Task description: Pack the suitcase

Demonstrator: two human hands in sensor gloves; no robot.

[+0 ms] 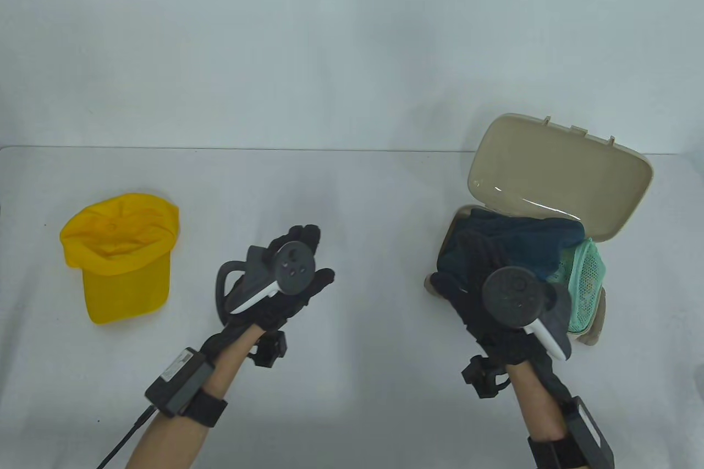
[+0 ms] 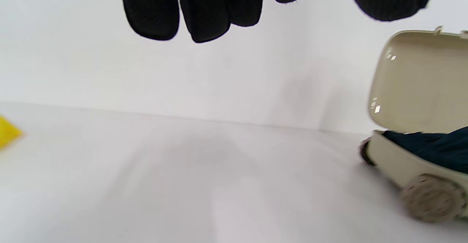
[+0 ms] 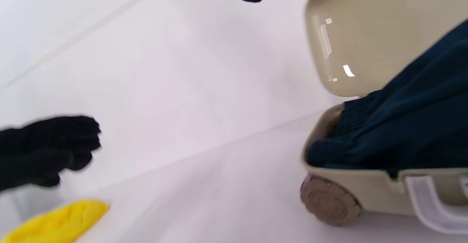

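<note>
Suitcase [image 1: 555, 183]: small, beige, lid up, lower right of the table view, on the table [image 1: 352, 205]. Contents so far: dark blue garment [image 1: 522, 241] filling the shell; green mesh pouch [image 1: 587, 282] at its right edge. Outstanding: yellow cap [image 1: 118, 254], lower left, well apart from the case; lid not closed. Left hand [image 1: 280, 276]: grip spread, holding nothing, between cap and case. Right hand [image 1: 495, 298]: over the case's near edge; grip cannot be told. Judged roughly two-thirds packed.
</note>
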